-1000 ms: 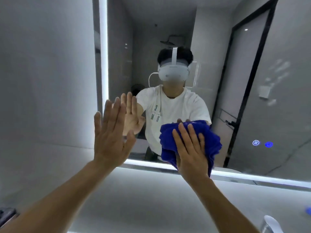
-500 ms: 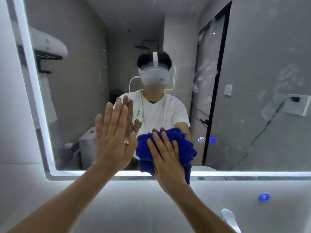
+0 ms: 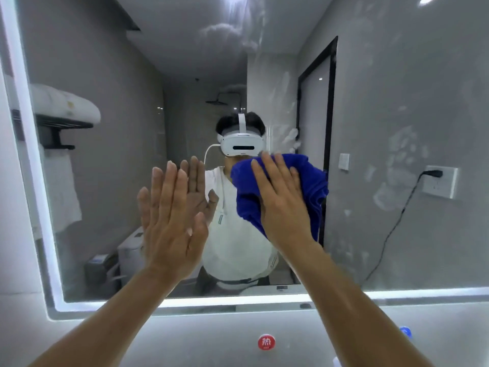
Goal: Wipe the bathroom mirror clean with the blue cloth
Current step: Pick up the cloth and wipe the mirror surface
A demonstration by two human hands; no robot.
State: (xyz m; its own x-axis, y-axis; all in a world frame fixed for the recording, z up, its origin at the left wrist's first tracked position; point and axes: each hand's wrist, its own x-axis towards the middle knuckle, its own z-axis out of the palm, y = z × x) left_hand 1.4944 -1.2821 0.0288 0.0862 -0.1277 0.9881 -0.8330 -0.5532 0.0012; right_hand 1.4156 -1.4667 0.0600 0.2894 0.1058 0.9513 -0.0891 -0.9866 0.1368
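Head view: the mirror (image 3: 105,75) fills most of the frame, its lit border running along the left and lower edges. The blue cloth (image 3: 316,181) sits bunched against the glass around the mirror's centre. The right hand (image 3: 283,205) lies on it with fingers straight and slightly apart, pressing it to the glass without curling round it. The left hand (image 3: 172,221) is held flat at the mirror just left of the cloth, fingers straight and close together, gripping nothing. Pale smudges (image 3: 402,165) mark the mirror's right half. Below the mirror's lower edge a red round button (image 3: 266,342) shows on the grey surface
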